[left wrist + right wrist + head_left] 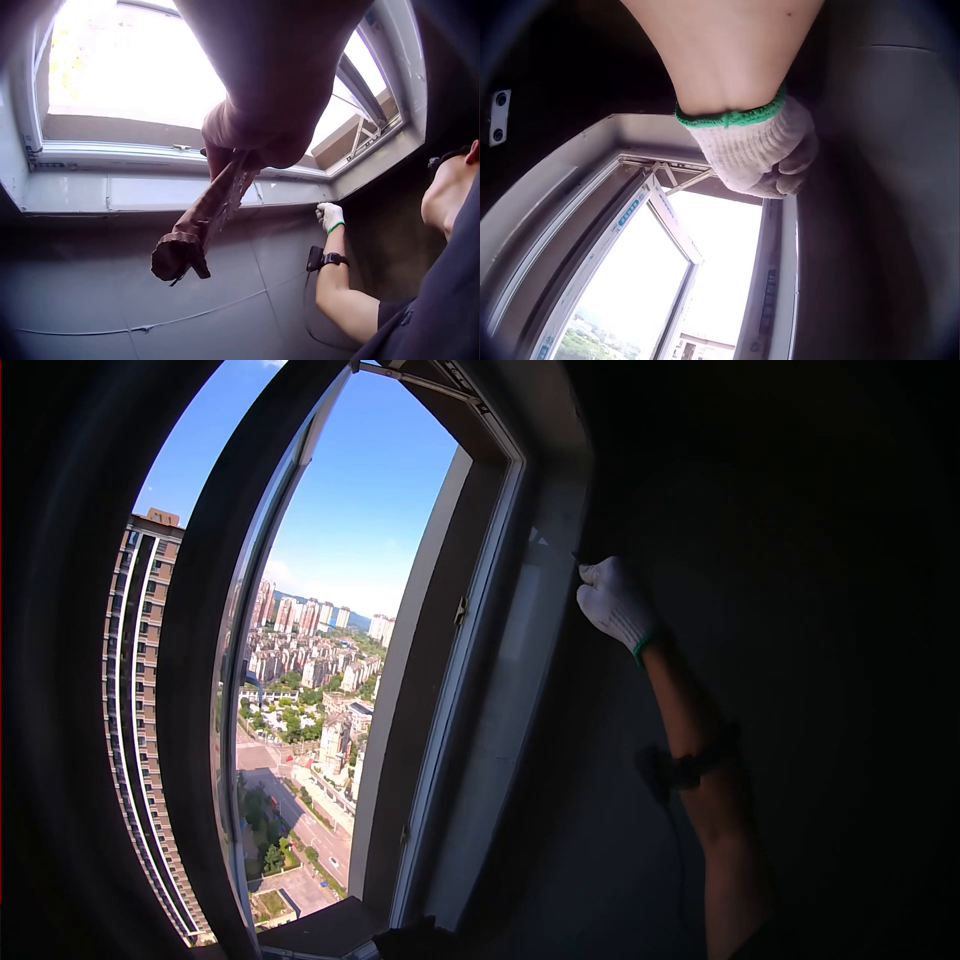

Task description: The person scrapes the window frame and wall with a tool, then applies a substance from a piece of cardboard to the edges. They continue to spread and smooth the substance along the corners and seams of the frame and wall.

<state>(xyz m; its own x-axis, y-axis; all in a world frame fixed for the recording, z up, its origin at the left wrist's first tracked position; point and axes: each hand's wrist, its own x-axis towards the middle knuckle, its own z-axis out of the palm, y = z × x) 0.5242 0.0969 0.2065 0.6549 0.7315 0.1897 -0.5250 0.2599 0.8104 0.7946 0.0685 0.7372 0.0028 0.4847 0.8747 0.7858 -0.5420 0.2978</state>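
My right hand [612,600], in a white knit glove with a green cuff, is raised at the wall-side edge of the window reveal [540,595]. Its fingers are curled, and a small dark tip [577,558] sticks out from them toward the reveal; the rest of that thing is hidden in the fist. In the right wrist view the gloved fingers [791,174] are bent under the palm. My left hand [251,139] grips a long, crumpled brown bag [201,225] with a gathered end, below the window. In the head view only a dark shape shows at the bottom.
The window sash [622,247] stands open, held by a metal stay [686,180], with a long drop to streets and buildings outside. A latch piece [460,610] sits on the frame. A cable [306,300] hangs from the right wrist camera. The dark wall [225,289] lies beneath the reveal.
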